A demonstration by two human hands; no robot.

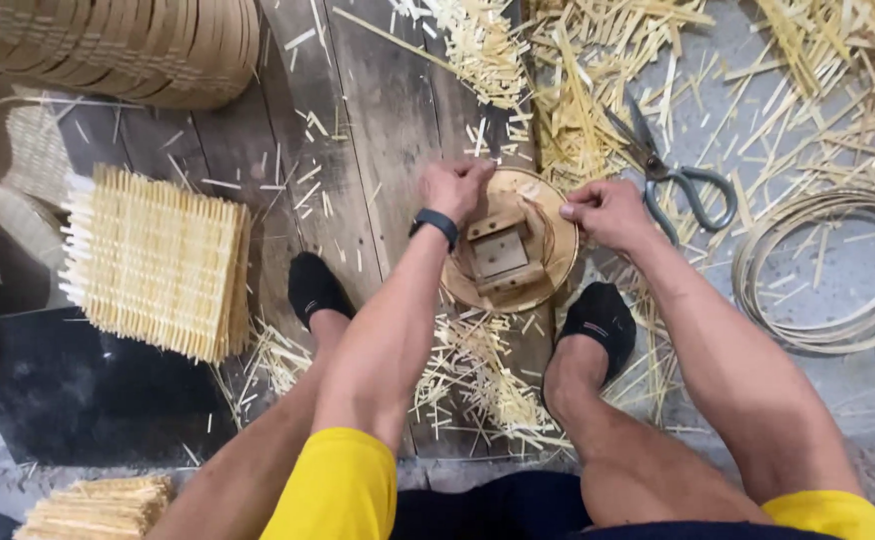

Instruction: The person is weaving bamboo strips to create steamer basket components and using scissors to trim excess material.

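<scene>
Between the feet, both hands pinch the round wooden form's rim; fingertip grip partly hidden

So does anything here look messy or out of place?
Yes: cut bamboo slivers lie scattered over the floor boards around the round wooden form that both hands, left hand and right hand, are touching. Scissors lie half among the scraps. Nothing looks broken.

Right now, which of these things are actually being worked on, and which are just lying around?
In hand: left hand and right hand grip the round wooden form.

Lying about: scissors, stack of woven mats, coiled strips, loose offcuts, stacked rims.
</scene>
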